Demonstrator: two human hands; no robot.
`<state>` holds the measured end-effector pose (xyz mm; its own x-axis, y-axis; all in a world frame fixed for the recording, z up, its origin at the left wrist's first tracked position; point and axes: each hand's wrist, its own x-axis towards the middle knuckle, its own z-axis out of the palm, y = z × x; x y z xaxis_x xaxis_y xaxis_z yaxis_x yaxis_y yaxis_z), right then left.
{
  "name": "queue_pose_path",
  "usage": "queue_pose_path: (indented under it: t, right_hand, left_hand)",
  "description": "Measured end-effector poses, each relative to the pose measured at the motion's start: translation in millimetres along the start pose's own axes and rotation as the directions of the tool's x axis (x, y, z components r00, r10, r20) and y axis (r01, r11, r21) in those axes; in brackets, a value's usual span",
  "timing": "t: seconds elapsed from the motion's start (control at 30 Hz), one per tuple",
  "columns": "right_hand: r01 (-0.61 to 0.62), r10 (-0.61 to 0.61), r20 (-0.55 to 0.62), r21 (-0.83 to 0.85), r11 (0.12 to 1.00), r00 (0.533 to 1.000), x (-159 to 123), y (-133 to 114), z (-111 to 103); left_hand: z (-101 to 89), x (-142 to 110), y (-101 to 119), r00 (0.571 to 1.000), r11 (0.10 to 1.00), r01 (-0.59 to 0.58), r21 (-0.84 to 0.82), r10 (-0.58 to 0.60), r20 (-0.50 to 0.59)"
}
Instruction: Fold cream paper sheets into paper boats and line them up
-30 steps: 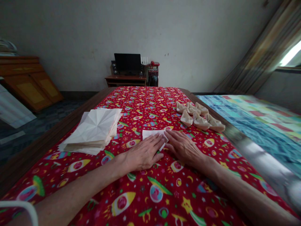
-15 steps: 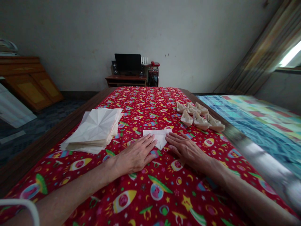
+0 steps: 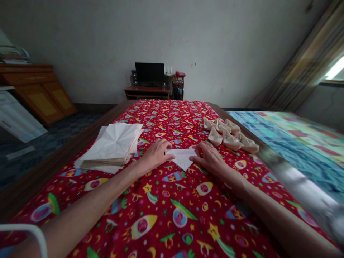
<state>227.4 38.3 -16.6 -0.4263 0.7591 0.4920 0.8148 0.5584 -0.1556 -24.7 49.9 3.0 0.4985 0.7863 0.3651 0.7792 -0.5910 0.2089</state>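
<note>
A folded white sheet of paper lies on the red patterned cloth, its lower edge coming to a point towards me. My left hand pinches its left end, thumb on top and fingers curled behind the far edge. At the right end, my right hand grips it the same way. To the left is a stack of creased white paper sheets. Several folded paper shapes, boat-like with raised points, stand grouped to the right beyond my right hand.
The cloth covers a long table with a dark wooden edge. A bed with a patchwork cover adjoins on the right. Beyond the far end stand a monitor and a red telephone. A white cable curves at the lower left.
Both hands have gone from lying flat on the folded paper to gripping its two ends, thumbs in front. The view has shifted slightly.
</note>
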Motion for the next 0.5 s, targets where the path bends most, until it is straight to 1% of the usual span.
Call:
queue_pose_path:
  t: [0.07,0.13,0.23,0.33,0.43,0.5]
  right_hand:
    - [-0.055,0.055,0.013,-0.024,0.998,0.998,2,6,2]
    - [-0.064,0.066,0.044,-0.057,0.996,0.997,3,10,3]
    - [-0.009,0.014,0.093,-0.057,0.998,0.996,5,11,2]
    - [0.060,-0.057,0.081,-0.041,0.997,0.995,6,10,-1]
    - [0.107,-0.109,0.060,0.033,0.994,0.992,6,7,-4]
    - [0.118,-0.123,0.049,0.094,0.989,0.991,5,3,-5]
  left_hand:
    - [0.4,6,-5,0.998,1.000,0.017,-0.019,-0.015,0.063]
    - [-1.2,9,-6,0.990,0.998,0.037,-0.041,-0.031,0.137]
    - [-4.6,12,-6,0.964,0.982,0.143,-0.120,-0.110,0.243]
    - [-3.3,16,-6,0.929,0.929,0.260,-0.264,-0.165,0.332]
    - [1.9,15,-8,0.926,0.879,0.295,-0.376,-0.165,0.340]
    - [3.3,13,-8,0.932,0.865,0.294,-0.406,-0.165,0.323]
